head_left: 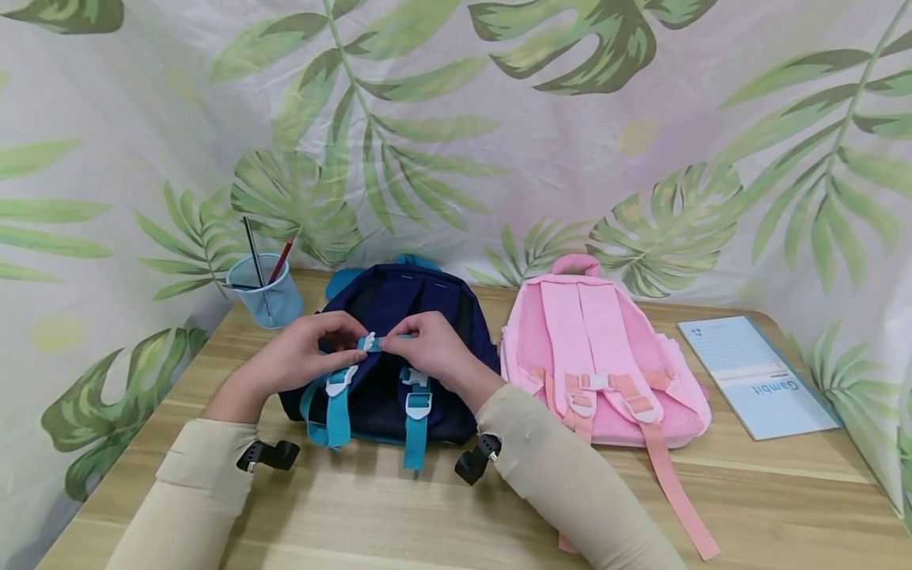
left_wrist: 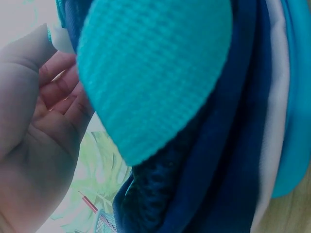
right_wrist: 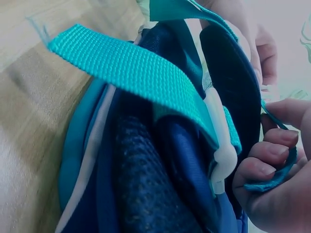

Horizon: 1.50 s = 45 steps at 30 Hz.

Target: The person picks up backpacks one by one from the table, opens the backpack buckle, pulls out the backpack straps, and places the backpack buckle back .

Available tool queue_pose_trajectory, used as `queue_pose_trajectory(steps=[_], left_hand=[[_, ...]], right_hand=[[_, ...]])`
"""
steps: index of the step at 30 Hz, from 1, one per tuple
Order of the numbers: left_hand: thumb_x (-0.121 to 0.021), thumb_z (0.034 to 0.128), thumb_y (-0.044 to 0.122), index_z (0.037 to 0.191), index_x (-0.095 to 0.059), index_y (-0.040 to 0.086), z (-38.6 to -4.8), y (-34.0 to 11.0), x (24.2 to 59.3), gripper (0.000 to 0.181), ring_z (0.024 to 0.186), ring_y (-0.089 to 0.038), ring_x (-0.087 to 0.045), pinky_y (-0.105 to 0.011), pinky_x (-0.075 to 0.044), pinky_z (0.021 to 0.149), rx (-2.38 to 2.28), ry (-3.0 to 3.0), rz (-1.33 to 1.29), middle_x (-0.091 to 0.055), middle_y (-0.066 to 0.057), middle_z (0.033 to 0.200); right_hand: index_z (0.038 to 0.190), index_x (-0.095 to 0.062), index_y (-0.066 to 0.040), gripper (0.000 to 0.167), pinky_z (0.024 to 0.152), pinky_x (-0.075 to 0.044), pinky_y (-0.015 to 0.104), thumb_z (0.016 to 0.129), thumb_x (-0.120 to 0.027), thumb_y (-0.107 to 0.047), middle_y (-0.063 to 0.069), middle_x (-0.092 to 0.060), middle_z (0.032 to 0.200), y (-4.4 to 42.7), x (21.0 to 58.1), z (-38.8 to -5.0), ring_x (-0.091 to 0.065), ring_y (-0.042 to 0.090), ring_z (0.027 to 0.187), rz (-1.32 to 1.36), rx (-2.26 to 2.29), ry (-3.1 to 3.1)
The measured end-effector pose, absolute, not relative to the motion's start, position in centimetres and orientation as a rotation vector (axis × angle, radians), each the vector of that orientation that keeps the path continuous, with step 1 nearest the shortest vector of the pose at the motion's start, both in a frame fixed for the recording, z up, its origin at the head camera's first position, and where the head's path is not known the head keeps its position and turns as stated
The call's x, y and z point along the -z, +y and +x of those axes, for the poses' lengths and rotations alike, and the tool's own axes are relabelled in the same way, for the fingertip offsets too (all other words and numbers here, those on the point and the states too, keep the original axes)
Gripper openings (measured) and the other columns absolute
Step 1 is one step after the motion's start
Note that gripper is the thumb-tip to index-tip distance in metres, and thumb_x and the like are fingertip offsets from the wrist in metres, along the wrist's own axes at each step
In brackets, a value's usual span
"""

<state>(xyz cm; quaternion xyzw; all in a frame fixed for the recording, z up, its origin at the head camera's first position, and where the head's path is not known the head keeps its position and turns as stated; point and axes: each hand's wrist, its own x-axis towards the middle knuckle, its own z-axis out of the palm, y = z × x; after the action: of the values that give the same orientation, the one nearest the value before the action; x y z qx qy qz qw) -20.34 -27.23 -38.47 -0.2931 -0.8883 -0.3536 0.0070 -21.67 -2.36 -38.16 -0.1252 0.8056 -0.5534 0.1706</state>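
A navy backpack (head_left: 409,291) with teal webbing stands on the table, its shoulder straps facing me. My left hand (head_left: 321,344) pinches a small white buckle (head_left: 368,342) on the left shoulder strap. In the left wrist view, its thumb and fingers close around a white piece (left_wrist: 60,40), partly cut off. My right hand (head_left: 436,348) grips the teal strap (right_wrist: 279,179) by the buckle; the strap's end comes out under its curled fingers. White adjusters (head_left: 418,405) with hanging teal tails (head_left: 415,443) are below both hands.
On the right stands a pink backpack (head_left: 591,317), its chest strap joined and a long strap tail (head_left: 677,491) trailing over the table (head_left: 356,507). A light-blue notebook (head_left: 758,380) lies further right. At the back left is a blue mesh pen cup (head_left: 274,305) with several pens.
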Motion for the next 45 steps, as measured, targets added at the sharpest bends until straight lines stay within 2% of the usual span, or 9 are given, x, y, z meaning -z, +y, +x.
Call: queue_pose_trajectory(steps=[12,16,23,27,33,37,45], left_hand=[[-0.081,0.0982,0.012,0.118,-0.075,0.016,-20.4,-27.0,38.6,0.021,0.090,-0.010,-0.065,-0.028,-0.057,0.081,1.105,-2.798,-0.902,-0.074,0.003,0.106],[-0.080,0.0984,0.010,0.118,-0.075,0.016,-20.4,-27.1,38.5,0.021,0.089,-0.010,-0.065,-0.027,-0.057,0.080,1.120,-2.776,-0.909,-0.074,0.003,0.106],[-0.079,0.0976,0.006,0.114,-0.076,0.016,-20.4,-27.3,38.6,0.019,0.087,-0.008,-0.065,-0.026,-0.057,0.078,1.145,-2.741,-0.933,-0.075,0.000,0.107],[-0.080,0.0979,0.008,0.114,-0.076,0.017,-20.7,-27.1,38.8,0.019,0.087,-0.010,-0.065,-0.026,-0.057,0.079,1.158,-2.751,-0.939,-0.074,0.002,0.107],[-0.080,0.0984,0.012,0.117,-0.075,0.018,-20.8,-26.9,39.1,0.020,0.089,-0.011,-0.066,-0.027,-0.057,0.081,1.150,-2.766,-0.928,-0.074,0.003,0.107],[-0.082,0.0973,0.011,0.116,-0.076,0.018,-20.6,-27.2,39.3,0.021,0.088,-0.011,-0.066,-0.027,-0.058,0.080,1.141,-2.774,-0.902,-0.074,0.004,0.106],[-0.081,0.0984,0.013,0.117,-0.076,0.020,-20.7,-27.0,39.1,0.020,0.090,-0.009,-0.065,-0.026,-0.057,0.081,1.118,-2.763,-0.937,-0.074,0.005,0.107]], right_hand=[[0.099,-0.084,-0.008,0.013,0.073,-0.049,0.024,0.099,-0.079,-0.020,0.003,-0.076,0.105,-3.2,38.4,-21.5,-0.061,0.014,0.087,-0.326,1.578,2.297],[0.103,-0.084,-0.008,0.014,0.074,-0.049,0.023,0.100,-0.078,-0.021,0.001,-0.076,0.106,-3.0,38.3,-21.6,-0.061,0.013,0.088,-0.362,1.575,2.295],[0.107,-0.082,-0.007,0.018,0.071,-0.052,0.025,0.103,-0.074,-0.023,0.012,-0.075,0.098,-1.4,38.2,-21.9,-0.062,0.017,0.081,-0.436,1.547,2.279],[0.105,-0.082,-0.007,0.017,0.073,-0.050,0.025,0.103,-0.075,-0.022,0.006,-0.073,0.096,-0.5,38.5,-22.0,-0.059,0.015,0.082,-0.452,1.516,2.322],[0.104,-0.078,0.001,0.017,0.063,-0.049,0.023,0.105,-0.071,-0.014,0.002,-0.062,0.072,-0.4,38.6,-21.9,-0.055,0.015,0.065,-0.462,1.601,2.218],[0.105,-0.077,0.003,0.018,0.064,-0.052,0.022,0.107,-0.068,-0.012,0.001,-0.062,0.073,-0.9,38.5,-21.8,-0.056,0.014,0.065,-0.455,1.617,2.146],[0.107,-0.076,-0.001,0.014,0.062,-0.049,0.024,0.107,-0.067,-0.012,0.002,-0.062,0.073,-1.8,38.5,-21.6,-0.055,0.015,0.066,-0.429,1.633,2.121]])
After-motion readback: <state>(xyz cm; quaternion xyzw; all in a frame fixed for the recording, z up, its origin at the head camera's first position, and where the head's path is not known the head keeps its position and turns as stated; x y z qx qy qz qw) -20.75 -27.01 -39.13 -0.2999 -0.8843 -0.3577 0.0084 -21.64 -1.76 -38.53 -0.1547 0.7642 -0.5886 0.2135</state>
